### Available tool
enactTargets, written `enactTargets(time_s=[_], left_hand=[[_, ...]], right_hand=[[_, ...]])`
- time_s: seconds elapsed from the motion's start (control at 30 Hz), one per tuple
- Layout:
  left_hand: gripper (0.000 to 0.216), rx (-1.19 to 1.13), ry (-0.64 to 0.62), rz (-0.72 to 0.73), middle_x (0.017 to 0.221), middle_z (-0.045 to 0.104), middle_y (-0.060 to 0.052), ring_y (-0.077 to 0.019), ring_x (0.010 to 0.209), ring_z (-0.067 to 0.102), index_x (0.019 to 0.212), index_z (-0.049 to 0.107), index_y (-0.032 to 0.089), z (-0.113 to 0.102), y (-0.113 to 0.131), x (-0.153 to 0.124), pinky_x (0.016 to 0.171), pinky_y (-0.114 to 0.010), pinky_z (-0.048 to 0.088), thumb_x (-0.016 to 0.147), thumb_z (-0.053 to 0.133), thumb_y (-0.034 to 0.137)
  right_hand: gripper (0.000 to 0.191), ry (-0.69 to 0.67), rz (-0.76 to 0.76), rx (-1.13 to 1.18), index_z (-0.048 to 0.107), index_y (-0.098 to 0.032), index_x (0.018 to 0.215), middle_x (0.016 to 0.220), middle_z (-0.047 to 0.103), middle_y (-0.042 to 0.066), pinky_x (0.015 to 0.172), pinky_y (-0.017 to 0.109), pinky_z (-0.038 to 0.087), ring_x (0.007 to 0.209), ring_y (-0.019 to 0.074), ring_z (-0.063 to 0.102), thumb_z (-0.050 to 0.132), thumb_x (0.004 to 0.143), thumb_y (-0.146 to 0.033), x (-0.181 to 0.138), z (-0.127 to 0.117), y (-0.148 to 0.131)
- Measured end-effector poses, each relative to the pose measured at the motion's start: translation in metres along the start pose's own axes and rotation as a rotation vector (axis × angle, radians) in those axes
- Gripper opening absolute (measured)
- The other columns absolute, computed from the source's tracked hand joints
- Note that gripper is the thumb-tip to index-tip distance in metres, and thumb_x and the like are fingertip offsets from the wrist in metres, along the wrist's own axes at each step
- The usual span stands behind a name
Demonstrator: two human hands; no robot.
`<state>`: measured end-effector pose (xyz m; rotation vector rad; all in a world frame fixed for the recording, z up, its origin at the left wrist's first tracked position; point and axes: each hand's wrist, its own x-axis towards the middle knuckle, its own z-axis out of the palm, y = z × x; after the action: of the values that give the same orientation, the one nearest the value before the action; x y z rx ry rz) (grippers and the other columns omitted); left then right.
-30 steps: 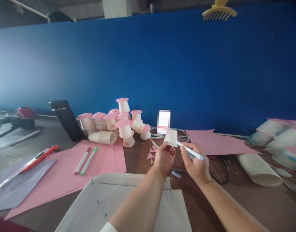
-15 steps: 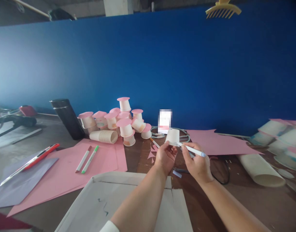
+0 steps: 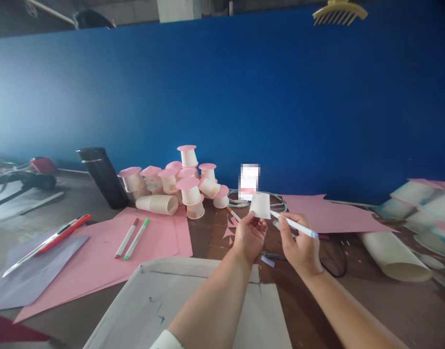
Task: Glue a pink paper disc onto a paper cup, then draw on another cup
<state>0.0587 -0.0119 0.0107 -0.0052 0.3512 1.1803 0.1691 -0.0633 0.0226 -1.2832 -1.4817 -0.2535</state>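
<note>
In my left hand [image 3: 250,237] is a white paper cup [image 3: 260,205], upside down, with the fingers around its rim. My right hand [image 3: 301,245] grips a white marker pen [image 3: 297,226] between thumb and fingers; its tip points left, just beside the cup's lower right edge. A pale blue end shows on the pen's right. Behind the cup stands a bright, blurred-out screen-like thing [image 3: 249,180]. Small pink paper scraps [image 3: 228,232] and another pen [image 3: 234,213] lie to the left of my left hand.
Paper cups topped with pink paper [image 3: 189,190] stand stacked at the back, beside a nested cup stack [image 3: 157,205] and a black flask [image 3: 103,178]. Pink sheets [image 3: 99,257], two markers [image 3: 137,238] and a red utility knife [image 3: 64,231] lie left. More cups [image 3: 413,194] stand right.
My right hand has drawn the marker pen back to the right, so its tip is now slightly away from the cup. My left hand holds the cup nearly still.
</note>
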Motion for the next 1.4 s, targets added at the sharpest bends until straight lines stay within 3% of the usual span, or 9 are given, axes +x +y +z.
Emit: enactTargets(time_s=[0.13,0.43,1.4], left_hand=[[0.005,-0.025,0.014,0.003,0.063,0.056,-0.003,-0.0089,0.054,0.054,0.077,0.058,0.008,0.0011,0.0012,-0.0001,0.053,-0.019,0.05,0.081,0.056,0.011],[0.007,-0.027,-0.004,-0.009,0.062,0.054,-0.002,-0.0085,0.053,0.053,0.074,0.058,0.009,0.0012,0.0018,-0.0014,0.053,-0.019,0.05,0.081,0.056,0.011],[0.004,-0.022,-0.001,-0.014,0.064,0.054,-0.003,-0.0079,0.052,0.052,0.077,0.059,0.009,-0.0005,0.0015,0.0003,0.052,-0.019,0.049,0.08,0.058,0.012]], right_hand=[[0.021,0.031,0.056,0.061,0.059,-0.018,0.1,0.089,0.065,0.007,0.071,0.032,0.052,0.078,0.0191,0.064,0.053,0.089,-0.035,-0.0008,0.0003,0.0004],[0.019,-0.016,-0.035,0.013,0.06,-0.019,0.096,0.089,0.067,0.008,0.077,0.034,0.051,0.084,0.0205,0.065,0.053,0.089,-0.035,-0.0012,0.0013,0.0005],[0.02,-0.042,-0.039,-0.027,0.062,-0.019,0.096,0.09,0.069,0.009,0.077,0.034,0.052,0.084,0.0211,0.066,0.053,0.089,-0.035,-0.0008,0.0007,-0.0013]])
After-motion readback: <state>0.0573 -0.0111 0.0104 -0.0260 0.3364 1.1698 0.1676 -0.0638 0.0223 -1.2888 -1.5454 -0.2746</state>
